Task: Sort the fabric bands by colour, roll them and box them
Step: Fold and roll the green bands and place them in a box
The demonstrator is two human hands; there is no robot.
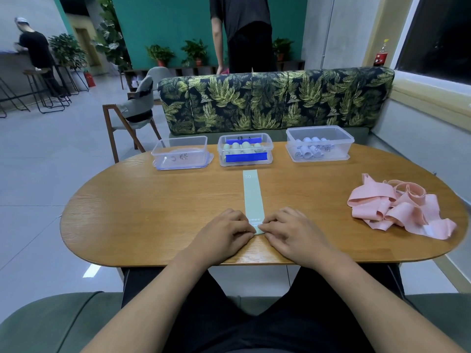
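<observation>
I am watching both hands working at the near edge of the desk [153, 212], just past the dark-clad lap. The left hand [224, 233] and the right hand [293, 234] are lying knuckles-up side by side, fingers curled, each pinching the near end of the pale green band [252, 197]. That end is sitting close to the desk's rim. The rest of the band is lying flat and running straight away from me along the middle of the wood.

To the right, well apart from the right hand, a loose heap of pink bands [397, 207] is sprawling near the rounded right end of the desk, its lowest loop reaching towards the edge. Left of the left hand, a broad stretch of wood is showing out to the curved left end.

Past the far tip of the green band, three clear boxes are standing in a row along the far edge. The left box [181, 152] is showing its floor. The middle box [244, 150] is holding green rolls standing upright, with something blue inside against its front wall, directly in line with the band. The right box [319, 143] is holding pale rolls.

Behind the boxes a leaf-print sofa [275, 98] is closing off the far side, a wooden chair [132, 115] is standing at its left, and a person in black [242, 34] is standing beyond.
</observation>
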